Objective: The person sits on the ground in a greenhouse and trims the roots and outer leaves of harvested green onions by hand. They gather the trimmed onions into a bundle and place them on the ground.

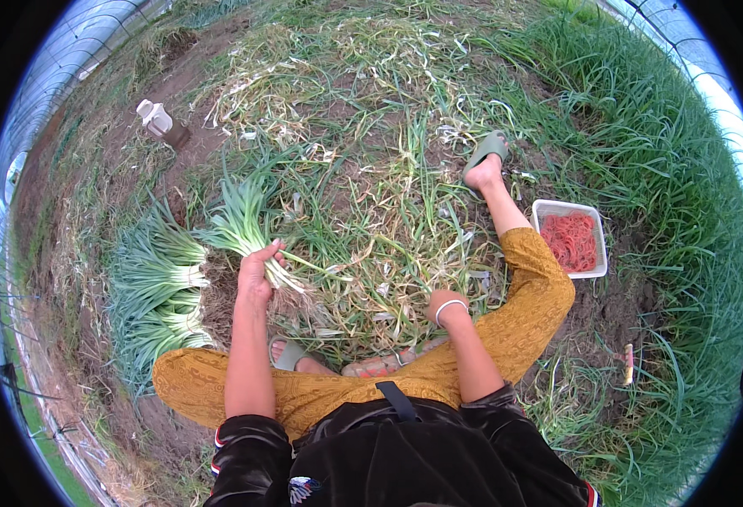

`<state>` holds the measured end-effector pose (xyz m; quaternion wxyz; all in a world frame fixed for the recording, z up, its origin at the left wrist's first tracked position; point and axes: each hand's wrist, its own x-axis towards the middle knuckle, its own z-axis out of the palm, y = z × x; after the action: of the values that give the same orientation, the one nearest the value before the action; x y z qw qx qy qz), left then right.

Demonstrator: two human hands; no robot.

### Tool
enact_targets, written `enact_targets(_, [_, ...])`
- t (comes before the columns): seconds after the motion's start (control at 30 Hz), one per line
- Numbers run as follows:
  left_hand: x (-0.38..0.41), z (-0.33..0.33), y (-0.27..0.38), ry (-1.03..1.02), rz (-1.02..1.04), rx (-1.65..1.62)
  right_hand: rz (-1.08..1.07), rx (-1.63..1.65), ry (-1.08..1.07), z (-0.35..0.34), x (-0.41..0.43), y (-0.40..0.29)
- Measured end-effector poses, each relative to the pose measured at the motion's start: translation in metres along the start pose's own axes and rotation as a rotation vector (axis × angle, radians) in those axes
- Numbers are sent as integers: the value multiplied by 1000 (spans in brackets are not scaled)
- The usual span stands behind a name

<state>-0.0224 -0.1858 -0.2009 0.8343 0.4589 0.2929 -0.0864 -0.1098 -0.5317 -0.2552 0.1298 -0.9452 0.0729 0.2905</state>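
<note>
My left hand (pixel 260 269) is closed around a bunch of scallions (pixel 244 218), with leaves fanning to the upper left and pale roots hanging to the lower right. One loose stalk (pixel 314 265) sticks out sideways from the bunch. My right hand (pixel 446 305), with a white bracelet at the wrist, is curled low over the leaf litter by my right thigh; whether its fingers hold anything is hidden. To the left, several bundles of scallions (pixel 184 277) lie in a row, roots facing me.
A white plastic basket (pixel 601 247) of red rubber bands (pixel 568 242) stands beyond my right knee. Behind it grow dense green plants (pixel 650 158). A short-handled tool (pixel 628 364) lies at right. A drink bottle (pixel 159 120) is at upper left. Discarded leaves (pixel 346 209) cover the soil.
</note>
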Motion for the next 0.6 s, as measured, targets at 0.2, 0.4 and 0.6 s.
enact_targets(0.2, [-4,20,-29,-105,-107,17,-736,406,393,-11,0,-74])
enact_targets(0.4, [13,1,-27,-119,-81,-57,77,1749,295,6,7,-68])
enact_targets(0.6, [19,-2,-78,-179,-218,-47,-361,1365,698,-98,23,-62])
